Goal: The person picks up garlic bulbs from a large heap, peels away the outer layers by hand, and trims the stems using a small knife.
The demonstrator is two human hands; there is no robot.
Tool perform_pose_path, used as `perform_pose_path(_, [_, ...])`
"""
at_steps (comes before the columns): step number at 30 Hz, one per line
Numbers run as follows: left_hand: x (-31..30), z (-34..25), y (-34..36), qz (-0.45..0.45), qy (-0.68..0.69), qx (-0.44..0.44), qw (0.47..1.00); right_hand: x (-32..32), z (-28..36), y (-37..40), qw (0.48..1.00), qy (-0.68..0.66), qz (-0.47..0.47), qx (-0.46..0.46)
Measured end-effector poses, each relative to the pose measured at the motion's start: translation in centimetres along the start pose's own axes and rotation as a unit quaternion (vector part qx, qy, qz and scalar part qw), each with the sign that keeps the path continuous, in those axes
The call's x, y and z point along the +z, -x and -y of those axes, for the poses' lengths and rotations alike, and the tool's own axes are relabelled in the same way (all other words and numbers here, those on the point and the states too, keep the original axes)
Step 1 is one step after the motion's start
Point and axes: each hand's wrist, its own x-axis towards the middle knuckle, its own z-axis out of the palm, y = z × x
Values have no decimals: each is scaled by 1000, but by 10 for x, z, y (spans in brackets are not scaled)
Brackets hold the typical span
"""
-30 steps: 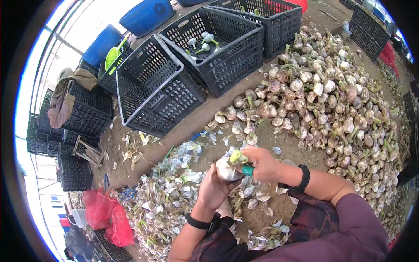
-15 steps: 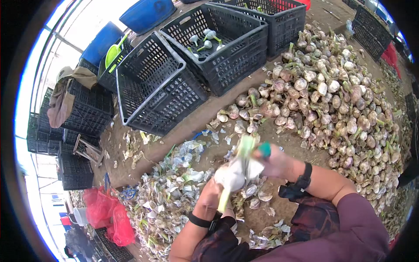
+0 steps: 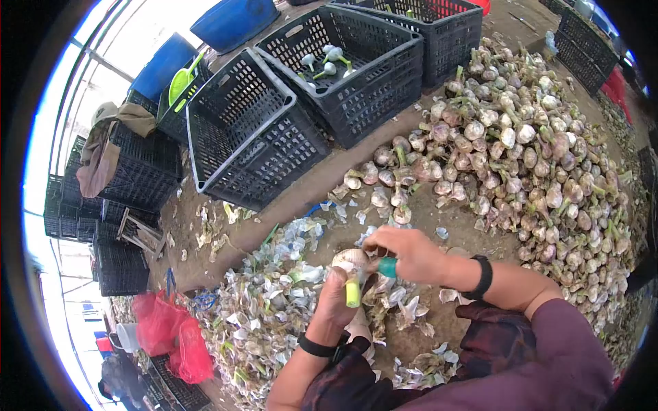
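Observation:
My left hand (image 3: 334, 301) is closed around a garlic bulb (image 3: 351, 259), with its short pale-green stem (image 3: 352, 293) sticking out past my thumb. My right hand (image 3: 411, 255) meets the bulb from the right, fingers curled and pinched at its side. A green band or cover (image 3: 387, 267) sits around the right thumb. Whether a strip of skin is caught between the right fingers is too small to tell. Below and left of the hands spreads a heap of peeled garlic skins (image 3: 267, 322).
A large pile of untrimmed garlic bulbs (image 3: 534, 157) lies on the right. Ahead stand a black crate (image 3: 264, 168) and another crate (image 3: 373, 103) holding several clean bulbs. Red net bags (image 3: 185, 349) lie at lower left; blue tubs (image 3: 233, 24) stand at the back.
The stem has tipped downward as the bulb turned in my left hand. My right hand has come in and curled against the bulb's side; a blurred pale piece beside it no longer shows.

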Motion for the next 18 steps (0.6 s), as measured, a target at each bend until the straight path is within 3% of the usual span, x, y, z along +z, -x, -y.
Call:
perform_pose_path(4, [9, -3, 0, 26, -19, 17, 999, 7, -5, 6, 990, 91, -45, -101])
perform_pose_path(13, [22, -7, 11, -56, -40, -28, 997, 5, -1, 15, 961, 226, -37, -156])
perform_pose_path(16, [20, -12, 9, 8, -65, -68, 996, 3, -12, 15, 961, 231, -56, -140])
perform_pose_path(18, [21, -9, 12, 54, -191, -146, 969, -3, -29, 10, 957, 263, -69, -100])
